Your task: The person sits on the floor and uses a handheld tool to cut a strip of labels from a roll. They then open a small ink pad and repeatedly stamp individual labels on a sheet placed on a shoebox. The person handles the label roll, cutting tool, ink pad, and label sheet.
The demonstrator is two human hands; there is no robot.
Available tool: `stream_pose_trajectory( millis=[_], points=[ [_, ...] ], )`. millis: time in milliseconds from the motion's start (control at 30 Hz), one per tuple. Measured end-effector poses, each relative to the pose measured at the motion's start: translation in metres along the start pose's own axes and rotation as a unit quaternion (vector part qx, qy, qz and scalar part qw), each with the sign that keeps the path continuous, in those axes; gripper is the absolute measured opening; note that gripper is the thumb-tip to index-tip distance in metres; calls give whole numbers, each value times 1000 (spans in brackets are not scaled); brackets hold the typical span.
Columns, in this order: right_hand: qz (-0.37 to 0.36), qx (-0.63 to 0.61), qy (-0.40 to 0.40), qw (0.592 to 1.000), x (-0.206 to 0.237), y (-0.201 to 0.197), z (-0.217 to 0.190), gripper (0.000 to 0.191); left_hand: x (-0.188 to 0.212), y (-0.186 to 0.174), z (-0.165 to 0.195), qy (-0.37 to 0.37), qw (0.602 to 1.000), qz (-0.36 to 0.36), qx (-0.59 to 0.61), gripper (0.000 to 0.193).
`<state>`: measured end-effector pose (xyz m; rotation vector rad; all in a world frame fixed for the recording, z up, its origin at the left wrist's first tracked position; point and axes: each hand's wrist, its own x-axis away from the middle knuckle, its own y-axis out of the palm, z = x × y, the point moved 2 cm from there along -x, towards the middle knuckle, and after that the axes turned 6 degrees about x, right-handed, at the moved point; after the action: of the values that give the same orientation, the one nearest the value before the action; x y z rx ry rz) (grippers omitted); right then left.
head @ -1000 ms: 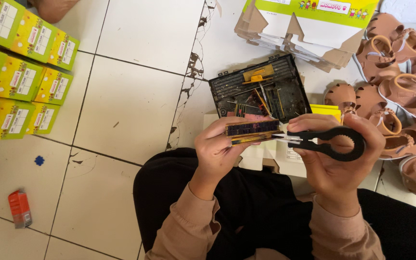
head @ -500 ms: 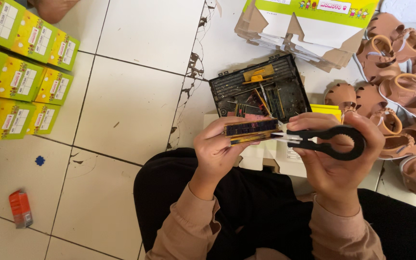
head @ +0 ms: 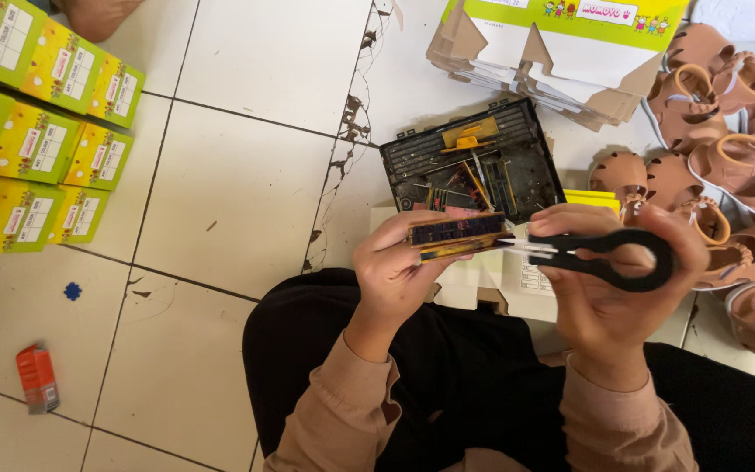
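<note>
The person sits on a white tiled floor (head: 246, 183) with dark, cracked grout lines, legs in black trousers, arms in beige sleeves. The left hand (head: 395, 271) holds a small flat rectangular strip, dark with yellow-brown edging (head: 458, 234), its grip pinching the strip's left end between thumb and fingers. The strip's long axis runs nearly level across the view, left to right, its free right end pointing toward the right hand (head: 609, 288). That hand's grip is closed round the black-handled scissors (head: 605, 255), fingers through the large oval loop; the pale blades point left and meet the strip's right end. Whether the blades are apart or together is too small to tell.

Strip and scissors are held in the air above the lap, just in front of a black plastic tray of small tools and yellow parts (head: 474, 162) on the floor. Room is tight to the right, where brown moulded sandals (head: 727, 114) crowd the floor, and ahead, where flattened cardboard cartons (head: 552, 52) are stacked. To the left the tiles lie open as far as the rows of yellow-green boxes (head: 37, 131). A small orange packet (head: 37, 378) lies on the floor well apart, at lower left.
</note>
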<state>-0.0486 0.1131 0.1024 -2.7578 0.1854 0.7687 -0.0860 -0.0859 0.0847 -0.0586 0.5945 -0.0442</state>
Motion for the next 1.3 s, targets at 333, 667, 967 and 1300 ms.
stream_pose_trajectory(
  millis=[333,667,967,1300],
  points=[
    [4,8,4,1000,1,-2,1,62,1,-2,0,-13,1000,-1,6,16],
    [-22,43,-29,998,-6,-2,-4,64,3,-1,-1,-5,1000,13,-6,18],
    [-40,30,18,999,-3,-5,-10,67,10,0,-9,-34,999,7,-3,12],
    [6,21,12,1000,1,-4,-6,67,12,0,-12,-61,997,25,28,15]
  ],
)
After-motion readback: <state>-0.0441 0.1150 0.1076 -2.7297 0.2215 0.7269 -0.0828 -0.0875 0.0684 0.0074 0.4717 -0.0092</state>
